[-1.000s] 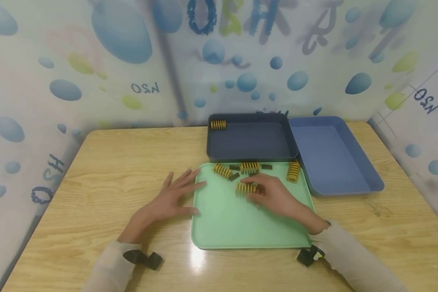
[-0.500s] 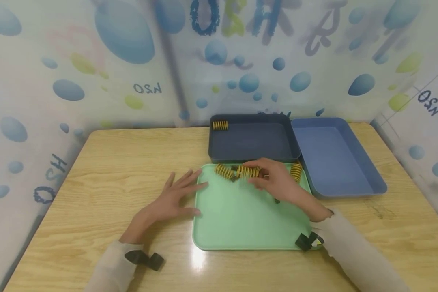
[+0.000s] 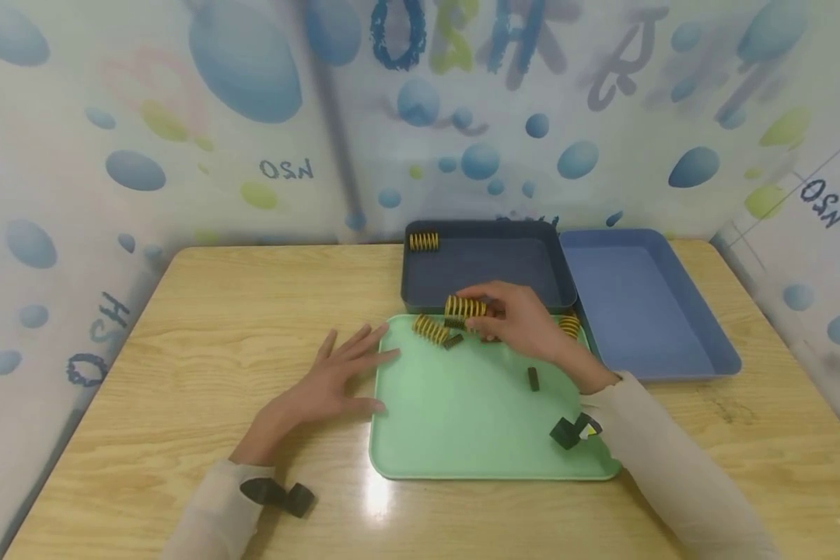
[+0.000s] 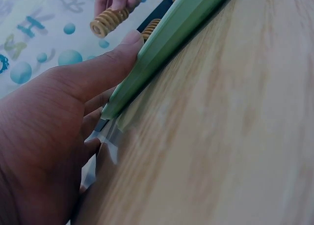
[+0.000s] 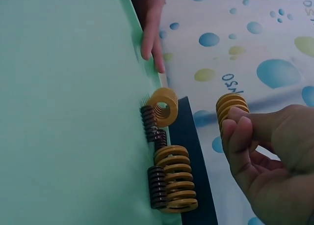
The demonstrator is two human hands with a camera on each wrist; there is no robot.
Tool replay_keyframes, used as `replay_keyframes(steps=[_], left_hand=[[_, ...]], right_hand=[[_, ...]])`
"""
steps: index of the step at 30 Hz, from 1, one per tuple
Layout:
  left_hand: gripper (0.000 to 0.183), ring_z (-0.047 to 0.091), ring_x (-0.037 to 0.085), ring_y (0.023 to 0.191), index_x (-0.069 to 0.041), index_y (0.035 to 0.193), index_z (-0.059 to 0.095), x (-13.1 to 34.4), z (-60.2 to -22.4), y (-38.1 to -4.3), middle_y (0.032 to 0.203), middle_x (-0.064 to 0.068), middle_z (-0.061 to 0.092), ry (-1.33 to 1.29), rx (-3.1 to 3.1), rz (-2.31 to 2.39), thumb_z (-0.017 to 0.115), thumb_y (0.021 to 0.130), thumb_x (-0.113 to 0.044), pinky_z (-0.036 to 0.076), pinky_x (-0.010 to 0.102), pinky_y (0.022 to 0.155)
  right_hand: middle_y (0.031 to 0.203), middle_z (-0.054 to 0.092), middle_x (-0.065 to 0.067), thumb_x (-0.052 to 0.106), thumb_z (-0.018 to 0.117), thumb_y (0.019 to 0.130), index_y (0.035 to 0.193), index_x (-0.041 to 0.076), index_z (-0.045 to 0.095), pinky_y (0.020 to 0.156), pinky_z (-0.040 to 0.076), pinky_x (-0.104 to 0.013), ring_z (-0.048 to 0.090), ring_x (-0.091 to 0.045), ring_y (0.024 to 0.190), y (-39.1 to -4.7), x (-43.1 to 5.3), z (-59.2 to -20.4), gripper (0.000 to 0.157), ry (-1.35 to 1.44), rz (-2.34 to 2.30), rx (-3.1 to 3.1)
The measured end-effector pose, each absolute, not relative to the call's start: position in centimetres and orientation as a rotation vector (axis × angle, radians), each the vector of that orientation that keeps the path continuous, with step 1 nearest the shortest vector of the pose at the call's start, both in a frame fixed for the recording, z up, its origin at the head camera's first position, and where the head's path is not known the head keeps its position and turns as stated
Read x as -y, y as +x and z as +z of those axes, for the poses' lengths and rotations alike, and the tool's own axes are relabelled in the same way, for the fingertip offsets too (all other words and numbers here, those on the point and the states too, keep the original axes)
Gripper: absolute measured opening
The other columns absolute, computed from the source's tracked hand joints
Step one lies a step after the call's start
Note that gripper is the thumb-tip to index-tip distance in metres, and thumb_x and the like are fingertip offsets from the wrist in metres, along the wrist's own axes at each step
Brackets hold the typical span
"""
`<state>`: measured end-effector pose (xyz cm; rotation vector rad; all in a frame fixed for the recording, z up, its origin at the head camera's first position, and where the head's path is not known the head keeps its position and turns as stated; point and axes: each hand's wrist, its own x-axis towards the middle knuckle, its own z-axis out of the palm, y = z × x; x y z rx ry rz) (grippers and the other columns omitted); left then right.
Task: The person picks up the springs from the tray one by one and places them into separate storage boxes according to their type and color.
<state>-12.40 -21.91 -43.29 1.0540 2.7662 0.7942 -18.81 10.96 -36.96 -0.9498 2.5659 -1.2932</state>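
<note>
My right hand point(image 3: 521, 323) pinches a yellow coil spring point(image 3: 464, 306) between thumb and fingers. It holds the spring raised off the green tray point(image 3: 448, 428), near the tray's far edge. Fingers spread, my left hand point(image 3: 325, 385) lies at the tray's left edge, its fingertips at the rim. Another yellow spring point(image 3: 430, 330) lies on the tray with small dark springs point(image 3: 453, 341) near it. In the right wrist view a further yellow spring point(image 5: 179, 181) lies beside a dark spring point(image 5: 157, 187); the right hand hides this yellow one in the head view.
Behind the green tray stands a dark tray point(image 3: 490, 272) with one yellow spring point(image 3: 424, 242) in its far left corner. A blue tray point(image 3: 661, 311) stands to the right. One dark spring point(image 3: 533, 379) lies apart on the green tray; a yellow spring point(image 3: 569, 326) shows at its right.
My right hand has lifted the yellow spring and moved it forward toward the dark tray. A lone dark spring has come into view behind the hand. The left hand stays in place.
</note>
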Motion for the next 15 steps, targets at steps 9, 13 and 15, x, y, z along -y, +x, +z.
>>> replay_keyframes(steps=[9,13,15], left_hand=[[0.074,0.008,0.033,0.144,-0.024,0.147,0.041,21.9,-43.4,-12.3,0.16,0.002,0.013,1.039,-2.761,0.79,0.065,0.084,-0.055,-0.006,0.065,0.107],[0.075,0.008,0.031,0.145,-0.025,0.147,0.04,21.9,-43.2,-12.3,0.16,0.0,0.012,1.041,-2.766,0.792,0.065,0.084,-0.056,-0.007,0.064,0.107],[0.075,0.008,0.031,0.145,-0.025,0.147,0.041,21.9,-43.1,-12.3,0.16,0.0,0.012,1.042,-2.769,0.793,0.065,0.083,-0.056,-0.008,0.064,0.107]], right_hand=[[0.103,0.065,-0.004,0.015,0.067,0.091,0.13,0.014,0.06,0.053,0.046,-0.036,0.061,-0.02,0.064,-20.6,-10.4,-37.0,0.04,-0.904,-1.271,-2.57],[0.089,0.068,-0.005,0.015,0.066,0.091,0.13,0.015,0.059,0.053,0.047,-0.036,0.063,-0.022,0.064,-21.5,-10.1,-36.8,0.039,-0.875,-1.266,-2.553],[0.085,0.069,-0.007,0.015,0.066,0.092,0.131,0.015,0.059,0.053,0.046,-0.036,0.062,-0.022,0.063,-21.9,-10.0,-36.7,0.04,-0.878,-1.264,-2.55]])
